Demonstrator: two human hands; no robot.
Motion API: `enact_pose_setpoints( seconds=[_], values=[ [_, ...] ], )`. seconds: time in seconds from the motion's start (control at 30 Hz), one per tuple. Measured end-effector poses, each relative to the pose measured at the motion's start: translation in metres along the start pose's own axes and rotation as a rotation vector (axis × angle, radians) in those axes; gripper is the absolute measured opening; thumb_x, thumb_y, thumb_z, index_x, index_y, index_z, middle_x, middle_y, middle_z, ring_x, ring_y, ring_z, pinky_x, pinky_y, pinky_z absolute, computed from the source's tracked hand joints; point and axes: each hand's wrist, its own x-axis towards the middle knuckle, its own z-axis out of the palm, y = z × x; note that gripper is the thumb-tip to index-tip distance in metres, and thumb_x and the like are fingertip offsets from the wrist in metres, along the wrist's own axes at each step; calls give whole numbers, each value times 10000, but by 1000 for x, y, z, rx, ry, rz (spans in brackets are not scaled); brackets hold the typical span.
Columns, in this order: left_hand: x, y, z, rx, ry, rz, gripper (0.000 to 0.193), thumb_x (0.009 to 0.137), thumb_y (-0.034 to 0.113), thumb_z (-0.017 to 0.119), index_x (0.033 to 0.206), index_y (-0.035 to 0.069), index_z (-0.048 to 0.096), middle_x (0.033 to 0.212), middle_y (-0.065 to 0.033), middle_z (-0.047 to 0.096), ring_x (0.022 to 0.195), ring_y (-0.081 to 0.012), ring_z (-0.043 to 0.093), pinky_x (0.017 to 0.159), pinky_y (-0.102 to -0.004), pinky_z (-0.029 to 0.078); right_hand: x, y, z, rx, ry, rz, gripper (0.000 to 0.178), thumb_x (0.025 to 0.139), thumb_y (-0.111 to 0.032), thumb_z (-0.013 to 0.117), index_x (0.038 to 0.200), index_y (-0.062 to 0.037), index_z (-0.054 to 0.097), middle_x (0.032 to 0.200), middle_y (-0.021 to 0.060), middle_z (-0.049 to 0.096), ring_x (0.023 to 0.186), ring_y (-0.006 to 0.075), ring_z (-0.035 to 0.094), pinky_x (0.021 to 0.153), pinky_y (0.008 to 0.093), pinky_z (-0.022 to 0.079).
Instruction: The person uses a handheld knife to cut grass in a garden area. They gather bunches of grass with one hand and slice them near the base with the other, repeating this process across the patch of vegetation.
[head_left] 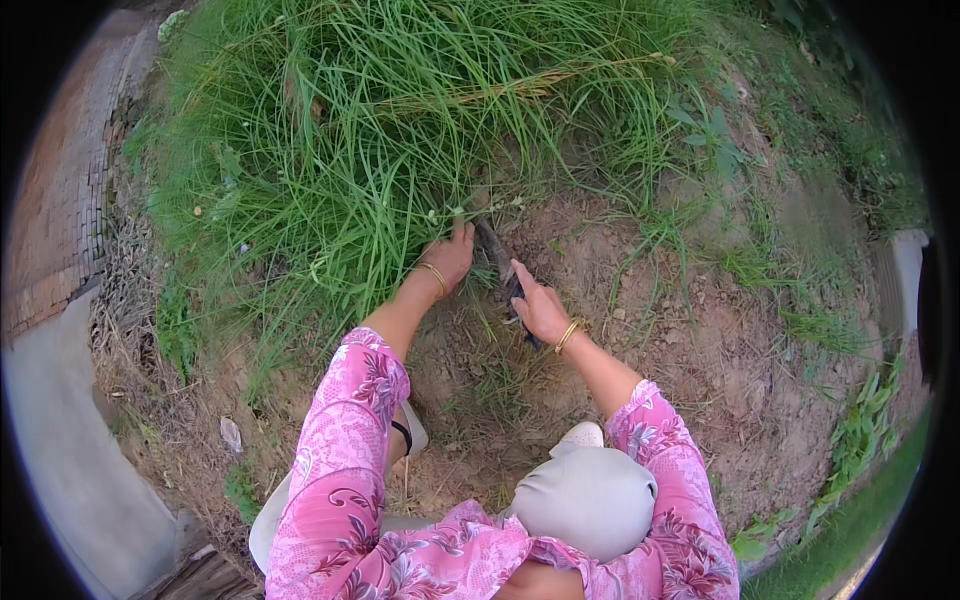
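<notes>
My right hand (543, 310) is closed around the dark handle of a narrow-bladed hand tool (494, 246). Its greyish, soil-coloured blade points away from me and to the left, low to the ground by the grass edge; its exact kind is hard to make out. Just left of the blade, my left hand (452, 256) reaches into the base of the tall green grass (350, 190), its fingers curled at the stems and partly hidden by blades. Both wrists wear gold-coloured bangles, and pink flowered sleeves cover my upper arms.
Bare brown soil (690, 370) with dry bits and small tufts spreads to the right. A brick surface (55, 220) and a grey concrete slab (80, 430) lie along the left. My light-trousered knee (590, 500) is bent below my right hand. Leafy weeds (715, 140) grow at the far right.
</notes>
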Motion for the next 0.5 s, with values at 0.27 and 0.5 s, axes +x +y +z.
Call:
enact_pose_setpoints(
  seconds=[0.27, 0.5],
  values=[
    [9, -2, -7, -75, -132, -84, 723, 681, 78, 641, 1246, -175, 267, 1001, -224, 587, 869, -268, 628, 684, -341, 508, 21, -7, 6, -66, -59, 14, 634, 778, -55, 512, 1341, -17, 224, 728, 284, 571, 731, 442, 557, 670, 481, 428],
    [9, 4, -6, -173, -88, -9, 388, 719, 58, 575, 1067, -94, 494, 991, -226, 594, 870, -299, 628, 722, -369, 497, 54, 8, 4, -86, -64, -6, 639, 746, -47, 515, 1330, -18, 257, 787, 272, 594, 796, 427, 576, 728, 463, 444]
  ],
)
